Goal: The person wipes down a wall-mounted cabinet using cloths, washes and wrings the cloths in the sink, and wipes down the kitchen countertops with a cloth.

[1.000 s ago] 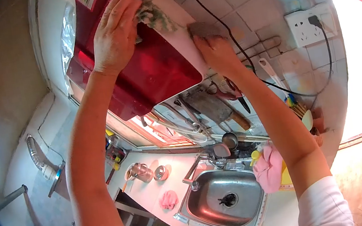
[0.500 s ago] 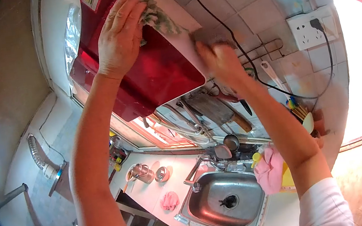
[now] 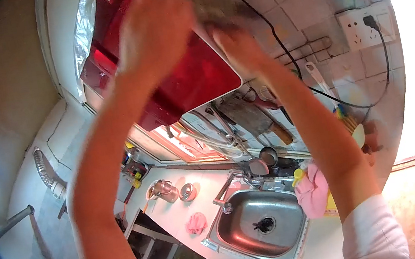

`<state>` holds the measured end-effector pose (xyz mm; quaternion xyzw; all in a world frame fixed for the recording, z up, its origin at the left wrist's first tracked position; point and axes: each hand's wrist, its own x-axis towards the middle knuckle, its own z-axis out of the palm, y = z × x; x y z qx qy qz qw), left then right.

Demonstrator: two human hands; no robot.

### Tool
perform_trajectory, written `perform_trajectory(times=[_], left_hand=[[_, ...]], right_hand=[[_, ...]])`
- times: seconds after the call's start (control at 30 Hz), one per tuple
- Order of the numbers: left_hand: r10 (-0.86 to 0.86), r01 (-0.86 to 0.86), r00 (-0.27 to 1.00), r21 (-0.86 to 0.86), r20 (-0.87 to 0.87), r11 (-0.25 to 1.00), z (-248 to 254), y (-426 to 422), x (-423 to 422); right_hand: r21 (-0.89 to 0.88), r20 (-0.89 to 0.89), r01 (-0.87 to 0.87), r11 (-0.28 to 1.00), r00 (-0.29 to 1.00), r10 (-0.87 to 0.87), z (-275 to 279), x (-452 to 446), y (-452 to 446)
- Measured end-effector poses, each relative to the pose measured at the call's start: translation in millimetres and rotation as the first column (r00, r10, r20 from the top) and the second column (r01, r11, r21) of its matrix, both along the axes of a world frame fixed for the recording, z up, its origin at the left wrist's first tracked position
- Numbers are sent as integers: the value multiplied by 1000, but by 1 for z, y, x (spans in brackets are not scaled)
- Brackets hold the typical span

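Observation:
A red box-shaped appliance [image 3: 195, 85] with a white side hangs on the tiled wall. My left hand [image 3: 160, 26], smeared by motion, is in front of its upper part. A greenish-grey cloth [image 3: 213, 5] stretches as a blur from this hand toward the wall. My right hand [image 3: 238, 50] is by the appliance's white side, its fingers curled at the cloth's blurred lower end. Exact finger positions on both hands are hard to make out.
A black cable [image 3: 274, 31] runs down the wall to a socket [image 3: 364, 28]. Below hang a cleaver [image 3: 243, 118] and ladles. A steel sink [image 3: 233, 230] with a faucet [image 3: 222, 202] stands underneath, flanked by a pink cloth [image 3: 313, 191], a metal pot [image 3: 166, 191] and a pink scrubber [image 3: 196, 223].
My left hand has moved right, off the appliance's upper edge, and the cloth has swung right with it. My right hand has shifted slightly up and left. The view has tilted a little.

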<state>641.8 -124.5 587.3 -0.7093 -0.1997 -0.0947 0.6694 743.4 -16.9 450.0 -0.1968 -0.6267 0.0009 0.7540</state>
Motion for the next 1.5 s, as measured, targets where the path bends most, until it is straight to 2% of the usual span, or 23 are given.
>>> perform_trajectory(times=[0.07, 0.17, 0.23, 0.3, 0.33, 0.37, 0.4, 0.47, 0.57, 0.6, 0.63, 0.7, 0.73, 0.8, 0.87, 0.9, 1.03, 1.07, 1.23, 1.3, 1.37, 1.43, 1.5], left_hand=[[-238, 214, 956, -151, -170, 965, -31, 5, -9], [-234, 179, 950, -255, -205, 950, -19, 9, -16], [-160, 160, 963, -20, -217, 987, 23, 16, -14], [-119, 146, 982, 190, -146, 971, 85, 32, -11], [-36, 125, 977, 427, -210, 895, 103, 35, -3], [290, -204, 955, 574, -61, 793, 117, 37, 1], [75, -11, 991, 481, -115, 876, 117, 43, -2], [-367, 388, 922, 265, -125, 883, 115, 57, -8], [-238, 234, 970, 61, 55, 970, 31, 11, 0], [-252, 281, 951, -163, 177, 946, 2, 10, -7], [-344, 348, 937, -97, 60, 932, -27, 33, -25], [-392, 377, 918, -186, -53, 908, -75, 36, -31], [-400, 388, 916, -234, -6, 891, -95, 34, -28], [-393, 367, 919, -267, -46, 891, -98, 34, -28], [-358, 343, 930, -165, -76, 925, -70, 43, -29], [-336, 325, 938, -115, -89, 939, -52, 46, -29], [-358, 358, 933, 25, 40, 934, -19, 16, -1], [-383, 384, 923, -13, 35, 923, -16, 20, -3], [-399, 398, 916, -27, -29, 917, -24, 16, -5], [-487, 486, 871, -27, -66, 873, -23, 29, -9], [-593, 591, 799, -50, -100, 805, -20, 41, -11], [-511, 510, 854, -35, -97, 859, -21, 35, -10], [-472, 473, 878, -8, -79, 881, -25, 34, -8]], right_hand=[[15, -129, -80, 997, 988, 81, -53, -12, -41], [86, -95, -2, 996, 995, 10, -55, -13, -48], [-11, -102, -80, 997, 992, 79, -23, -15, -46], [367, -84, 130, 921, 991, -106, 46, -20, -16], [345, -13, -8, 938, 1000, 13, 79, -8, -22], [308, 49, -142, 941, 990, 133, 112, 5, -29], [-52, 211, -340, 939, 916, 343, 122, 19, -36], [58, 172, -296, 953, 944, 283, 131, 15, 0], [96, 168, -65, 993, 985, 48, 61, 5, 10], [96, 178, 38, 995, 983, -55, 16, 4, -3], [102, 187, 143, 984, 969, -160, -20, -3, -19], [-23, -239, -46, 999, 970, 39, -71, -33, -56], [-11, -350, -251, 968, 908, 231, -85, -44, -60], [-60, -395, -294, 954, 885, 248, -100, -64, -44], [-191, -240, 32, 981, 968, -78, -100, -77, -16], [-42, -769, -699, 713, 478, 424, -60, -59, -57], [62, -836, -517, 854, 440, 327, -44, -88, -86], [-208, -815, -675, 707, 520, 256, -52, -95, -103], [-26, -867, -778, 628, 331, 373, -45, -84, -78], [275, -814, -833, 480, 64, 578, -46, -79, -18], [350, -794, -857, 380, -56, 606, -46, -73, 0], [216, -841, -796, 565, 143, 522, -44, -70, -19], [-35, -820, -487, 873, 513, 253, -52, -99, -79]])
